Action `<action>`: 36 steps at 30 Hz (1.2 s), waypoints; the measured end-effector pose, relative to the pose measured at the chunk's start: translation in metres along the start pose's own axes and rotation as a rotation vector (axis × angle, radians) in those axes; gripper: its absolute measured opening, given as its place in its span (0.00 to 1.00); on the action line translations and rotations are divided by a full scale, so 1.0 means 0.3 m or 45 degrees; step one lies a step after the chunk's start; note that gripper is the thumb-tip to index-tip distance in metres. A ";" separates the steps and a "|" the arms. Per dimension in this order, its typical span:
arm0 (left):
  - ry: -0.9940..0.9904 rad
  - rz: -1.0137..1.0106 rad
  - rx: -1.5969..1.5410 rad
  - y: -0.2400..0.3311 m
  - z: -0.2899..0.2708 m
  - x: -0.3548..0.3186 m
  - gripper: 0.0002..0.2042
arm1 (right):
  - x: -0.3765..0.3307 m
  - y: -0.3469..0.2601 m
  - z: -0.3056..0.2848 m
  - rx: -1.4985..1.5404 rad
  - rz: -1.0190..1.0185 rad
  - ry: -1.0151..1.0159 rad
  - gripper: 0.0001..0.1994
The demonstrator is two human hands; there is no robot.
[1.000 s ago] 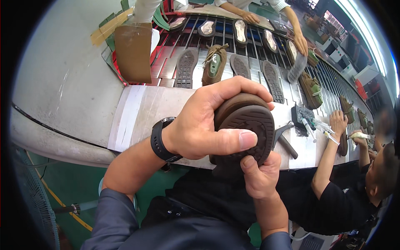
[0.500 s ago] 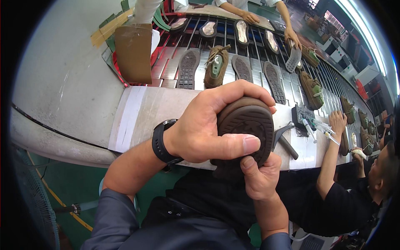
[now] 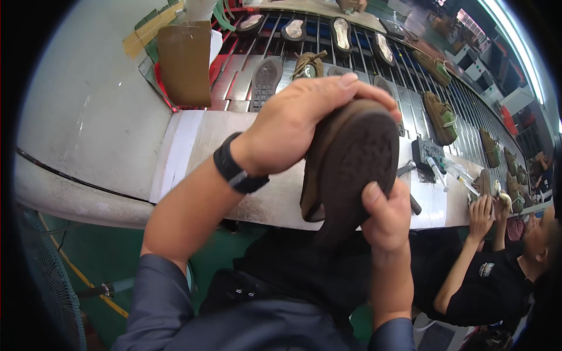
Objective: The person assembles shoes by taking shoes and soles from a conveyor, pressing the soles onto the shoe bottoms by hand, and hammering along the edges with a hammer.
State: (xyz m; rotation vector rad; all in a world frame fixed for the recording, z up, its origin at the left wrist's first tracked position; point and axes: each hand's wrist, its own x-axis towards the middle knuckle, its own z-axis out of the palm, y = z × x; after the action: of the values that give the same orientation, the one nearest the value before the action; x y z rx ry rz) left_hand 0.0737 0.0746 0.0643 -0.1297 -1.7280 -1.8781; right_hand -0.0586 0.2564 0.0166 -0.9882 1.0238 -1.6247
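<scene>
A pale worktable [image 3: 225, 131] runs alongside a slatted metal conveyor [image 3: 236, 90]. The brown shoe [image 3: 317, 167] is in your two hands above the worktable's near edge, its dark sole [image 3: 357, 158] facing you. Your left hand [image 3: 287, 126] curls its fingers over the shoe's upper end. Your right hand [image 3: 389, 216] grips the sole's edge, thumb on its face; its remaining fingers are hidden. Near the right hand lies a hammer-like tool [image 3: 415, 204]. Farther right, syringes [image 3: 436, 170] rest beside a dark block [image 3: 421, 153].
</scene>
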 end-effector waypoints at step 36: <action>0.058 0.046 0.039 -0.101 -0.057 0.076 0.27 | 0.128 0.035 -0.056 0.156 -0.171 0.049 0.20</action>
State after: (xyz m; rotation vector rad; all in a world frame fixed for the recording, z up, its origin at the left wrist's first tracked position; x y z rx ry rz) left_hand 0.0458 0.0507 0.0451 -0.1053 -1.7119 -1.8141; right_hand -0.0800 0.2201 0.0067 -0.9632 0.8878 -1.8010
